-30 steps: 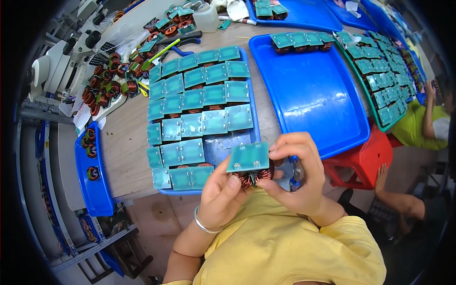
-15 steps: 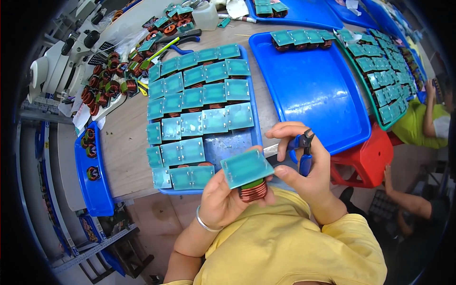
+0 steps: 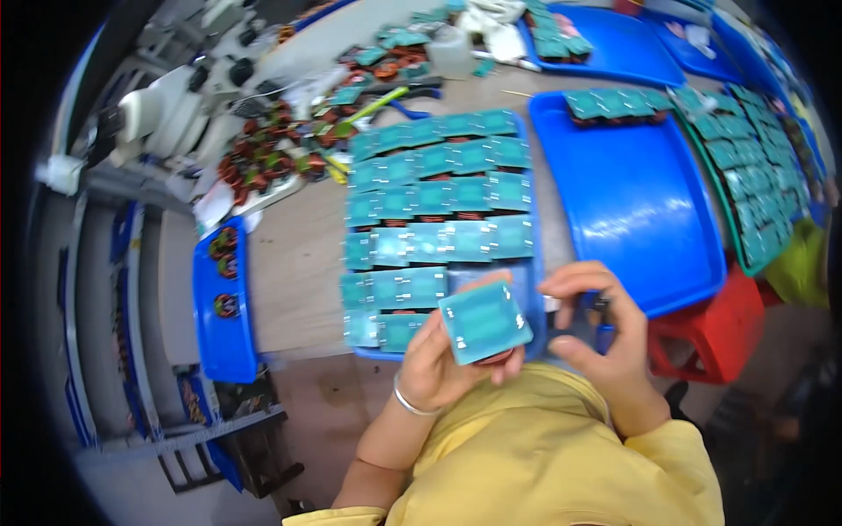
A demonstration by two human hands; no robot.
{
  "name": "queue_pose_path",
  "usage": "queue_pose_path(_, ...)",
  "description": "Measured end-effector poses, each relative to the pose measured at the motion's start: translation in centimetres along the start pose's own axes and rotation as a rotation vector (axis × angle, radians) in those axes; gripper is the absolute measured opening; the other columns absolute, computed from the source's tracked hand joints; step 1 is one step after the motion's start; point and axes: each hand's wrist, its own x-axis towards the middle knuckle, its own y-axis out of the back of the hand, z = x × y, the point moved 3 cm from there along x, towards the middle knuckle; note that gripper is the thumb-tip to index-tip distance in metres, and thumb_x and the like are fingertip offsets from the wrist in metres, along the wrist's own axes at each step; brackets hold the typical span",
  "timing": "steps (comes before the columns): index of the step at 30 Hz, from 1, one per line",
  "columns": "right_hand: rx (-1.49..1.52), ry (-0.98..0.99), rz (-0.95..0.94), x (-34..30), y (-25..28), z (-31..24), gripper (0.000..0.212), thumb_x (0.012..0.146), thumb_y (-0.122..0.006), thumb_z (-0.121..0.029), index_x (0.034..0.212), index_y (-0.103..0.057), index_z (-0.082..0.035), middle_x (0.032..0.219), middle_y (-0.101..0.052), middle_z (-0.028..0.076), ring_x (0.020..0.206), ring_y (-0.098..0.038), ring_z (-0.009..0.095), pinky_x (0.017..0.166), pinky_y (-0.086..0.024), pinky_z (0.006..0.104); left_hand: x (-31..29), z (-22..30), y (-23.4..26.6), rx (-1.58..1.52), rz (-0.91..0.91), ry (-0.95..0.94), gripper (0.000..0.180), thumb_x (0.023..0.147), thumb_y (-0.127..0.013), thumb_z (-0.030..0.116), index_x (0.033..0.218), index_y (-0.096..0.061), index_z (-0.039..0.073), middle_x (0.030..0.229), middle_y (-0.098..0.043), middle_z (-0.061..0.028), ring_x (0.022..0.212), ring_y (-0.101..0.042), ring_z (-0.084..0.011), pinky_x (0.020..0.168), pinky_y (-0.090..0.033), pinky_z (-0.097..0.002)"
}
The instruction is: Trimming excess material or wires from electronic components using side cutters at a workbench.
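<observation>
My left hand [image 3: 431, 366] holds a green circuit board [image 3: 487, 323] from below, its flat face tilted up toward me. A sliver of a copper-wound coil [image 3: 496, 358] shows beneath the board's near edge. To its right my right hand [image 3: 619, 337] is apart from the board, with thumb and index finger spread. In that hand sit small blue-handled cutters [image 3: 602, 305], blurred and partly hidden by the fingers. Just beyond both hands, rows of similar green boards on coils [image 3: 430, 197] fill most of a blue tray [image 3: 537, 250].
Right of the full tray lies a blue tray [image 3: 636, 197] with a few boards at its far end. A green-rimmed tray [image 3: 756, 188] of boards stands farther right, above a red stool [image 3: 709, 337]. Loose coils [image 3: 267, 153] heap at far left, near a narrow blue tray [image 3: 226, 342].
The view has shifted, so the scene sits farther right and lower. My left hand has turned the board so its green face shows more fully and the coil less.
</observation>
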Motion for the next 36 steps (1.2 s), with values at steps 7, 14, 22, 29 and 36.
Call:
queue_pose_path(7,0.054,-0.024,0.076,-0.5,1.3,1.3,0.033,0.067,-0.06,0.007,0.099,-0.054,0.002,0.103,-0.052,0.011,0.07,-0.047,0.009,0.068,-0.04,0.0224,-0.4,13.9,4.7,1.203,0.615,-0.703,0.038,0.079,-0.066,0.006,0.114,-0.051,0.0,0.098,-0.059,-0.008,0.09,-0.056,-0.0124,0.075,-0.048,-0.0274)
queue_pose_path(14,0.003,-0.044,0.073,-0.8,1.3,2.0,0.028,0.071,-0.059,0.008,0.097,-0.054,0.001,0.101,-0.053,0.008,0.069,-0.047,0.009,0.066,-0.04,0.0209,3.7,21.4,15.1,2.11,0.799,-0.41,0.038,0.066,-0.075,0.012,0.102,-0.063,0.005,0.098,-0.062,-0.0172,0.089,-0.061,-0.0303,0.078,-0.047,-0.0349)
queue_pose_path(22,-0.062,-0.057,0.077,0.2,0.0,3.2,0.03,0.07,-0.061,0.006,0.099,-0.054,0.001,0.099,-0.053,0.007,0.075,-0.046,0.009,0.067,-0.04,0.0224,6.6,20.7,18.8,2.143,0.897,-0.699,0.047,0.064,-0.075,0.008,0.105,-0.053,0.004,0.099,-0.049,-0.0194,0.092,-0.05,-0.0374,0.081,-0.042,-0.0411)
queue_pose_path(29,-0.875,0.132,0.067,3.4,-1.9,3.8,0.043,0.066,-0.069,-0.003,0.106,-0.051,-0.004,0.108,-0.051,0.011,0.096,-0.054,0.029,0.077,-0.044,0.035,5.5,16.6,11.2,2.149,0.595,-0.788,0.045,0.07,-0.072,0.012,0.109,-0.052,0.004,0.109,-0.049,-0.0175,0.105,-0.048,-0.0337,0.09,-0.04,-0.0404)
queue_pose_path(36,-1.003,0.022,-0.006,4.4,-1.1,4.9,0.051,0.062,-0.073,-0.006,0.108,-0.051,-0.004,0.108,-0.047,0.012,0.094,-0.052,0.032,0.078,-0.042,0.0395,2.1,7.5,1.9,1.866,0.204,-0.522,0.031,0.073,-0.069,0.01,0.102,-0.06,0.006,0.116,-0.05,-0.012,0.108,-0.05,-0.0302,0.091,-0.041,-0.0371)
